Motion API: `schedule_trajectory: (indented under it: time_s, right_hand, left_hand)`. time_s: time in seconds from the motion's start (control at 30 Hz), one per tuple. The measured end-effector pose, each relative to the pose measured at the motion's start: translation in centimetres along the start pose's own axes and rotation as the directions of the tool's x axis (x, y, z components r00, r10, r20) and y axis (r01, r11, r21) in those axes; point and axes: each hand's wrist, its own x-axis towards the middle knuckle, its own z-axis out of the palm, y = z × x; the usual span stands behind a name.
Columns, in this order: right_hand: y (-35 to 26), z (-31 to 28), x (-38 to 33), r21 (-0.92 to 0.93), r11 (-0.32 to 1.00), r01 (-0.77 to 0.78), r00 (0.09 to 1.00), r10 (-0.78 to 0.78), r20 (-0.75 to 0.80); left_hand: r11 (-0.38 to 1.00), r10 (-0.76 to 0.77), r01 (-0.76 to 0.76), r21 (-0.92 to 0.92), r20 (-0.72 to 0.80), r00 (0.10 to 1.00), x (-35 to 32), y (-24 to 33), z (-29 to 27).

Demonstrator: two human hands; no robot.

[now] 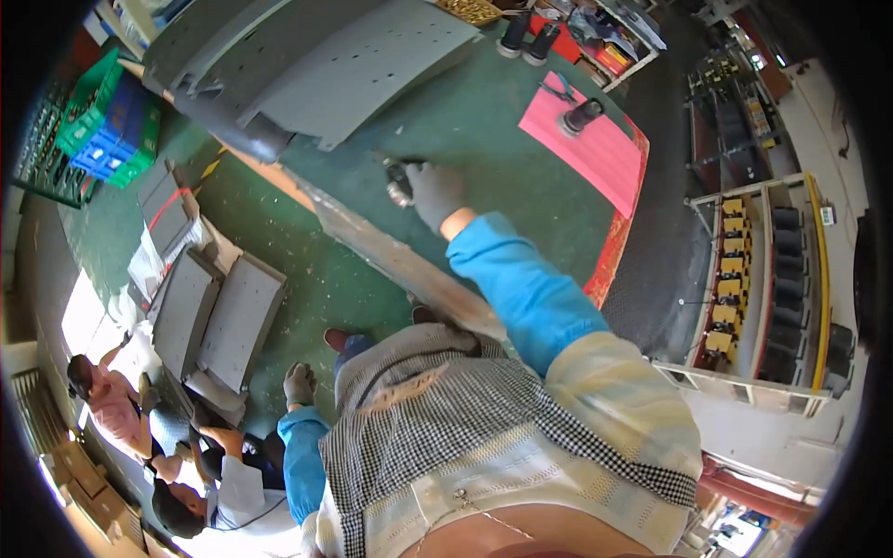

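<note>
My right hand (435, 193), in a grey glove, reaches over the green worktable (372, 219). Its fingers are wrapped round a small black and silver hand tool (398, 182), whose exact kind I cannot make out. Beyond it lie large grey curved panels (363, 70) with small holes, stacked at the far left of the table. My left hand (299, 384), also gloved in grey, hangs low at my left side, away from the table. Its fingers are slightly bent and apart, with nothing visible in them.
A pink sheet (595, 153) bears pliers (558, 88) and a black cylindrical object (582, 116). More grey panels (240, 321) stand on the floor at left, near stacked crates (112, 130). Two people (116, 409) are at lower left. Shelving (758, 288) stands at right.
</note>
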Motion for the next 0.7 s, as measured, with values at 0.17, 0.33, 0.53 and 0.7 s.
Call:
schedule_trajectory:
  time_s: [0.17,0.33,0.53,0.7]
  right_hand:
    - [5.1,-1.4,-4.3,0.078,0.995,0.055,0.998,-0.055,0.007]
    - [14.1,-3.7,-15.6,0.336,0.941,-0.03,0.999,0.023,0.025]
    - [22.2,-6.8,-30.2,0.64,0.679,-0.359,0.933,0.289,0.216]
    - [23.4,-7.4,-40.8,0.74,0.395,-0.545,0.818,0.444,0.366]
  left_hand:
    - [0.997,0.018,-0.018,-0.072,0.001,1.0,-3.2,-4.6,9.4]
    - [0.858,0.162,-0.18,0.481,0.078,0.984,-8.1,-4.7,15.3]
    - [0.952,0.074,-0.093,0.291,0.077,0.994,-8.0,-7.9,14.0]
    - [0.953,0.005,-0.062,0.295,0.191,0.982,-9.6,-14.6,18.0]
